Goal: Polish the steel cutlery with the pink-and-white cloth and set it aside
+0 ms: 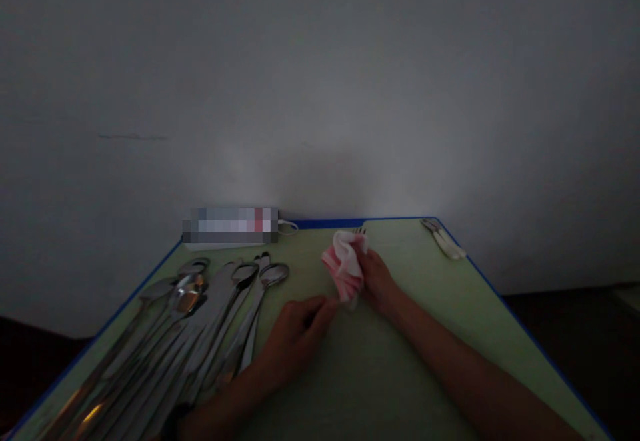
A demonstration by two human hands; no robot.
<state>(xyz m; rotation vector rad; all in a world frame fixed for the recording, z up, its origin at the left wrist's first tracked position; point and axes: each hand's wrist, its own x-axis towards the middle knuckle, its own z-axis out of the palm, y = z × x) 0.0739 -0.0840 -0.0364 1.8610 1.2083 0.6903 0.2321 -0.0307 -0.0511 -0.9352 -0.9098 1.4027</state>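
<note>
My right hand (376, 279) is closed round a pink and white cloth (344, 267) near the middle of the green table (400, 374). Fork tines (359, 230) stick out just above the cloth, so a fork is wrapped inside it. My left hand (296, 331) rests on the table just left of the cloth, its fingers curled and pinched toward the cloth's lower edge; what it pinches is too dim to make out. Several long metal spoons (200, 321) lie side by side to the left of that hand.
A white box (230, 244) with a cord lies at the table's far edge against the wall. Two white-handled utensils (445, 239) lie at the far right corner. The table has a blue rim (530, 334). The room is dim.
</note>
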